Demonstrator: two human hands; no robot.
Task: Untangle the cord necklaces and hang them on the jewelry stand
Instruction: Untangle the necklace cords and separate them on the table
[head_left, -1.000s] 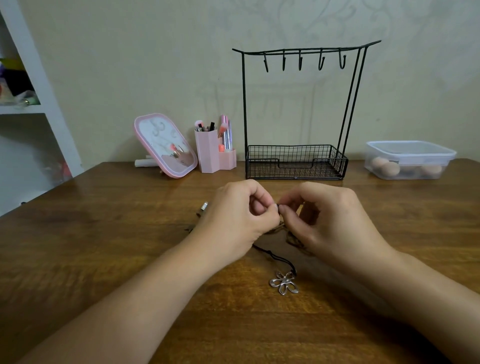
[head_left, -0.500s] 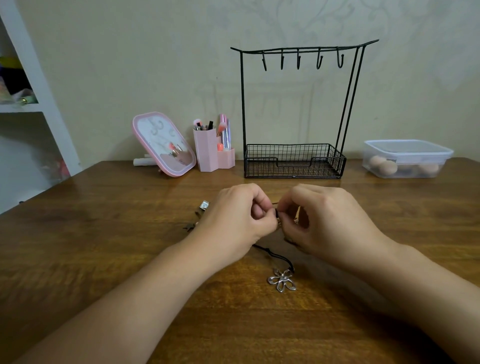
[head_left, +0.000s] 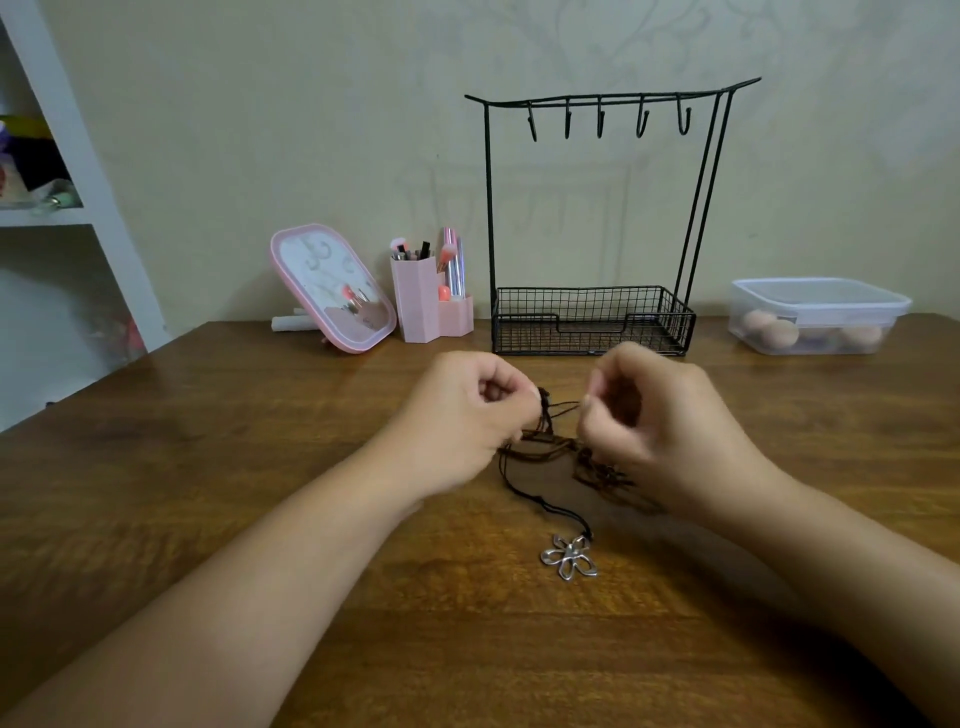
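Between the two hands, above the wooden table (head_left: 208, 493), a tangle of dark brown and black cord necklaces (head_left: 550, 441) is held: strands are pinched by the curled left hand (head_left: 467, 415) and by the blurred right hand (head_left: 660, 431). One black cord trails down to a silver flower pendant (head_left: 569, 557) lying flat. Behind, the black wire jewelry stand (head_left: 597, 208) is seen with bare hooks.

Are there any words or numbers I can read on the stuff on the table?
None can be read.
Clear box: no label shows.
Pink mirror: only reflections, no writing.
Tubes in the pink holder: any print is too small to read.
Flower pendant: plain metal.
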